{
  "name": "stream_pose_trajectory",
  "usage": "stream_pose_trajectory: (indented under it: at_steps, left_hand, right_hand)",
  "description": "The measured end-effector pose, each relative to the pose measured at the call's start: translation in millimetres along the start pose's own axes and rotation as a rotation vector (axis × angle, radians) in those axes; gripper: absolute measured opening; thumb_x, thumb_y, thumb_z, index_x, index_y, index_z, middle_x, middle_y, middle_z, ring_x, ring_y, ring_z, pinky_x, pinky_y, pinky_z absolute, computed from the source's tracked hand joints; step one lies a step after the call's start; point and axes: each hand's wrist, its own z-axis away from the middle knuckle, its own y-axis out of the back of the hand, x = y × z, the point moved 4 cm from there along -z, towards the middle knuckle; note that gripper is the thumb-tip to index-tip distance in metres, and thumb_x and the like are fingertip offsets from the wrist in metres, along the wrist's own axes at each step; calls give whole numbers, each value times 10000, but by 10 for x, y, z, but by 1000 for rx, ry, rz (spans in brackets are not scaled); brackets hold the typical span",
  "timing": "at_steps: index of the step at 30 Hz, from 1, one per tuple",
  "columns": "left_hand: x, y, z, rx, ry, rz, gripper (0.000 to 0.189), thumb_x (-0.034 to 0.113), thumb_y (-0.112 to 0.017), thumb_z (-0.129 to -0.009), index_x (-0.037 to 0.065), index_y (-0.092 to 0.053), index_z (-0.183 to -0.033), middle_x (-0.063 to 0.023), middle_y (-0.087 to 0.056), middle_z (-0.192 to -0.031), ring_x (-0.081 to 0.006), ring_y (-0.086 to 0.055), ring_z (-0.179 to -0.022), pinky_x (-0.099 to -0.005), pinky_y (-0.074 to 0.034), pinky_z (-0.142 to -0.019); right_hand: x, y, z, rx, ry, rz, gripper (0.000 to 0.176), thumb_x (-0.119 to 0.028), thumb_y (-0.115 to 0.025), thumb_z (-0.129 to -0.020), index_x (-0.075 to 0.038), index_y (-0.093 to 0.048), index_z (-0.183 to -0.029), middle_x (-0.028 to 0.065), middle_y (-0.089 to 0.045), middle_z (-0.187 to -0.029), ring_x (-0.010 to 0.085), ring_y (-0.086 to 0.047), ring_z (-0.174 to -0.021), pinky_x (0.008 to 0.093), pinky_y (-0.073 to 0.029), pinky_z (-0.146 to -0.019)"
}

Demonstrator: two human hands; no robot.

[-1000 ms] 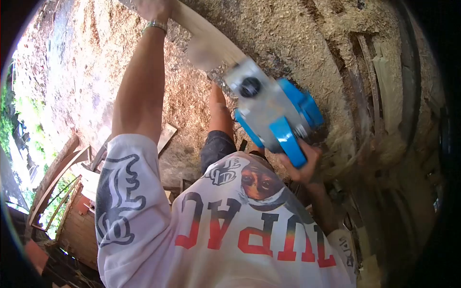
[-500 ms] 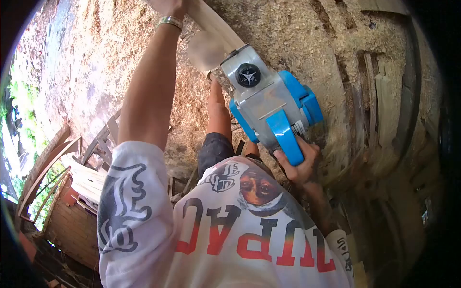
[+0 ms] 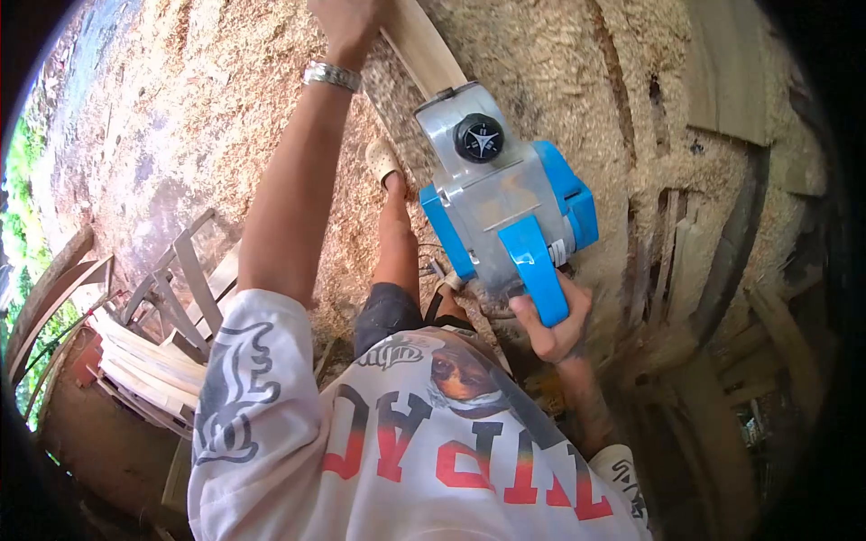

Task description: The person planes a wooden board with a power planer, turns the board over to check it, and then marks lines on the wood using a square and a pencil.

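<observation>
My right hand (image 3: 557,317) is wrapped around the blue handle of an electric planer (image 3: 505,194). The planer has a grey body, blue side covers and a black dial at its front. Its front end rests over a pale wooden strip (image 3: 424,45), whose rest under the tool is hidden. My left hand (image 3: 350,22) reaches forward to the strip's far part at the top edge. A bracelet circles that wrist. The left fingers are mostly cut off by the frame, so their grip cannot be seen.
Wood shavings (image 3: 225,117) cover the ground. Curved wooden pieces (image 3: 149,352) are stacked at the left. A board (image 3: 726,72) lies at the upper right, with more timber (image 3: 672,261) below it. My foot in a light clog (image 3: 382,160) stands left of the planer.
The view has shifted, showing more of the legs and the left-hand stack. The planer and my right hand appear slightly lower in the picture; my left hand appears further right. The grip on the planer is unchanged.
</observation>
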Motion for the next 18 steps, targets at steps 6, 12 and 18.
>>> stream_pose_trajectory:
  at_steps: [6, 12, 18]
  left_hand:
    - [-223, 252, -1099, 34, 3, 14, 721, 365, -788, -870, -93, -528, -1363, -275, -673, -1256, -364, -646, -1183, -434, -501, -1026]
    - [-566, 242, -1903, 86, -21, -48, 861, 463, -794, -842, -95, -487, -1421, -310, -622, -1325, -395, -600, -1252, -448, -476, -1068]
    - [-866, 244, -2313, 70, -129, -213, 1022, 557, -768, -832, -76, -370, -1529, -331, -475, -1480, -441, -444, -1391, -484, -347, -1182]
  right_hand:
    - [-371, -185, -555, -14, -70, 27, 282, -232, -805, -824, 6, -685, -915, 48, -630, -662, 122, -580, -603, 325, -479, -576]
    - [-731, -329, -1098, -37, -68, 8, 294, -258, -802, -840, 7, -685, -891, 34, -622, -664, 118, -571, -623, 310, -466, -576]
    - [-1327, -544, -1716, -40, -12, 70, 302, -264, -797, -850, 12, -677, -876, 24, -618, -671, 115, -571, -625, 301, -460, -575]
